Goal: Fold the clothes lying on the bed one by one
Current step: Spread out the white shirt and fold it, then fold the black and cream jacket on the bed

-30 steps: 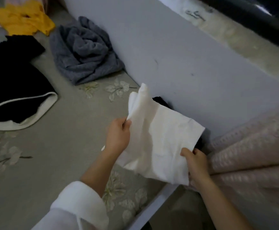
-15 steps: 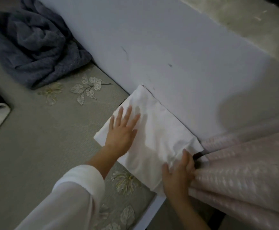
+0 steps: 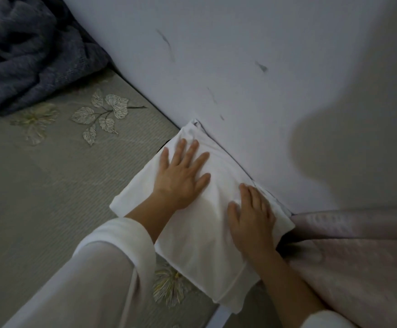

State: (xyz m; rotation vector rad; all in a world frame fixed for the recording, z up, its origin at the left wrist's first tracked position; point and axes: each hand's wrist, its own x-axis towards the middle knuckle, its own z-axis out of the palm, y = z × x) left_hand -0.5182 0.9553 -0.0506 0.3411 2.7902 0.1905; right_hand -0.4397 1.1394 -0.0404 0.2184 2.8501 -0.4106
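Head view: white cloth (image 3: 200,235) on bed (image 3: 51,185) by wall (image 3: 216,55); L hand (image 3: 181,176) flat at its 11 o'clock, R hand (image 3: 252,221) at 3, fingers straight, gripping nothing.

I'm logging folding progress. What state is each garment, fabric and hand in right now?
white garment: folded, flat on the bed against the wall
left hand: flat, fingers spread, pressing on it
right hand: flat on it
grey-blue garment: crumpled, unfolded
pink fabric: bunched in folds
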